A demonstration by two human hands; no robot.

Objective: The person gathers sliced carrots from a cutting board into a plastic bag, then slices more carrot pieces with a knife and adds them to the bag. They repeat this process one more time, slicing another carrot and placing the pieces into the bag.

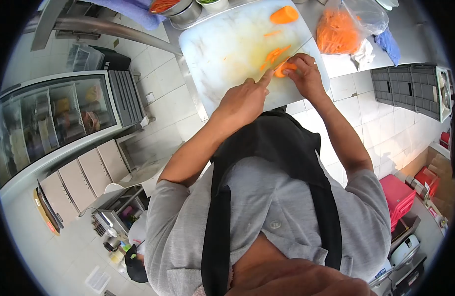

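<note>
On a white cutting board, my right hand pinches an orange carrot piece with bent fingers. From the left, my left hand reaches in, curled, its index finger stretched toward the carrot. It seems to grip a knife; only a thin bit of blade shows along the carrot, and the handle is hidden under the hand. Several cut carrot strips lie just beyond the fingers. A thick carrot chunk rests near the board's far edge.
A clear plastic bag of shredded carrot sits right of the board, by a blue cloth. Metal bowls stand at the far left. Grey crates are at right, a glass-fronted fridge at left. Another person's black cap shows lower left.
</note>
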